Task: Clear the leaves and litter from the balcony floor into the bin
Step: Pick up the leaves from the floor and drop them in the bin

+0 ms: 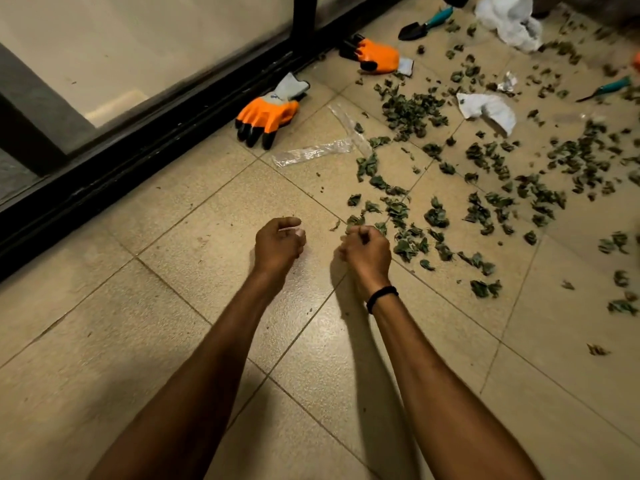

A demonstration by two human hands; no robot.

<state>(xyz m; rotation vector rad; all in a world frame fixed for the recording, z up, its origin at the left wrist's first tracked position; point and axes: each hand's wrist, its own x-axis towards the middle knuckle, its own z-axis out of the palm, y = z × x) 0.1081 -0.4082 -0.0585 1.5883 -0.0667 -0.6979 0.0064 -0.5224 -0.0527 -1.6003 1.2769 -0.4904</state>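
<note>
Beige tile floor [173, 341] lies under my left hand [278, 242] and right hand [367, 247], both curled into fists. The left holds nothing I can see; whether the right hides a leaf, I cannot tell. Leaves [412, 112] begin beside my right knuckles and scatter rightward, probably why I reach here. Beyond lie a clear wrapper [311, 154] and paper scraps [485, 109]; an orange glove [266, 114] and trowel [426, 24] clutter the sweep. No bin shows.

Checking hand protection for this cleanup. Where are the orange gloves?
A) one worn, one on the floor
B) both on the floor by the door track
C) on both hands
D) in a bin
B: the near glove and far glove lie on tiles beside the door track; left hand and right hand are bare.
</note>
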